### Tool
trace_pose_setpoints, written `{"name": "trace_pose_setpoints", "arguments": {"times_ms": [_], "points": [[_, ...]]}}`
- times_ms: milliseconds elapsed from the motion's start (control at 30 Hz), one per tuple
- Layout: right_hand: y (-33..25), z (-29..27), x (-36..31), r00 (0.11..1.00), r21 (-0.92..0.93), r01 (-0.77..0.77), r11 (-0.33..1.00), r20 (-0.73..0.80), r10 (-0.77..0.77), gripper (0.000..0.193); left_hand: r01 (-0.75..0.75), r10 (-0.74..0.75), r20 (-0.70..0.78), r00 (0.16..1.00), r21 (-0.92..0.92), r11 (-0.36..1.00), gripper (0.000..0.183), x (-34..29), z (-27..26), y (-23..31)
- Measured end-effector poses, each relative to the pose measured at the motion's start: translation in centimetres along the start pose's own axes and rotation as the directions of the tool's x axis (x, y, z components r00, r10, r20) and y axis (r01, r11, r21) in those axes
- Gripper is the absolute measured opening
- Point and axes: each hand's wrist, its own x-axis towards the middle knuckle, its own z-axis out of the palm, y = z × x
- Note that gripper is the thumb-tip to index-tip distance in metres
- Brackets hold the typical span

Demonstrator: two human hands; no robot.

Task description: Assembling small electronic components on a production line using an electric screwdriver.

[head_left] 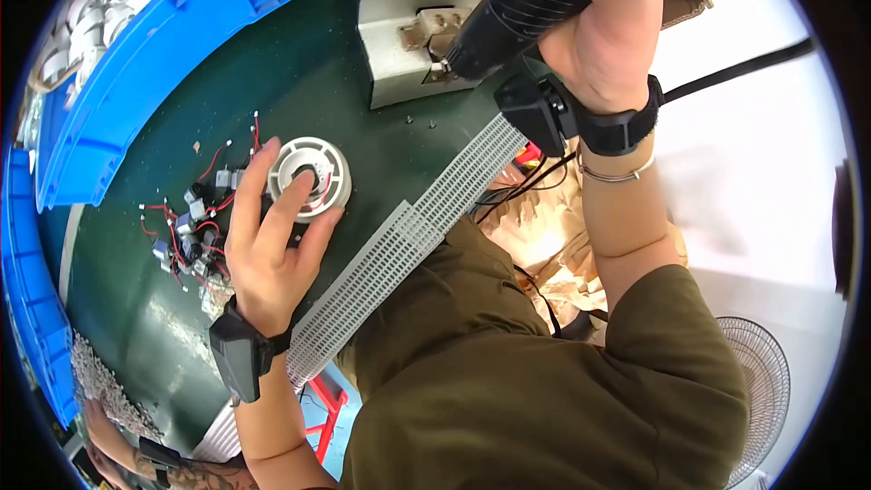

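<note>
Dark green counter (363, 154) carries the work. Left hand (272, 245) lies with fingers spread loosely over a white round plastic housing with a ribbed rim (311, 178), index and middle fingertips pressing near its centre, where a red wire shows; nothing is gripped, the housing is only steadied flat on the counter. Just left of it sits a loose heap of small grey motors with red leads (190, 227), apparently still unused. Right hand (590, 18) is wrapped tight around a black ribbed-grip power screwdriver (517, 9), tip aimed down-left at a grey metal fixture block (408, 27) at the far edge, well apart from the housing. Far left, blue plastic bins (172, 54) hold many more white round parts.

Judgement: the driver is not on the housing, so fastening on this piece looks not yet done; many parts remain.
</note>
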Motion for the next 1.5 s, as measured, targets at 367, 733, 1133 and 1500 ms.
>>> {"name": "trace_pose_setpoints", "arguments": {"times_ms": [367, 733, 1133, 1500], "points": [[1.2, -0.5, 0.7, 0.986, 0.007, 0.164, 0.986, -0.028, -0.164, 0.029, 0.005, -0.005, 0.001, 1.0, -0.004, 1.0, 0.038, -0.3, -0.1, -0.4], [1.7, -0.6, 0.6, 0.991, 0.073, 0.133, 0.988, -0.041, -0.13, 0.03, 0.025, -0.025, 0.031, 0.999, 0.012, 1.0, 0.04, -0.6, -0.1, -0.6], [2.4, -1.2, 1.8, 0.983, 0.178, 0.097, 0.979, 0.138, -0.122, 0.02, -0.004, 0.004, 0.019, 1.0, 0.017, 1.0, 0.04, -0.6, -0.1, -0.7], [2.5, -0.6, -0.1, 0.999, -0.125, 0.001, 0.992, -0.044, -0.006, 0.017, 0.016, -0.016, -0.003, 1.0, -0.044, 0.999, 0.035, -0.7, 0.0, -0.7]]}}
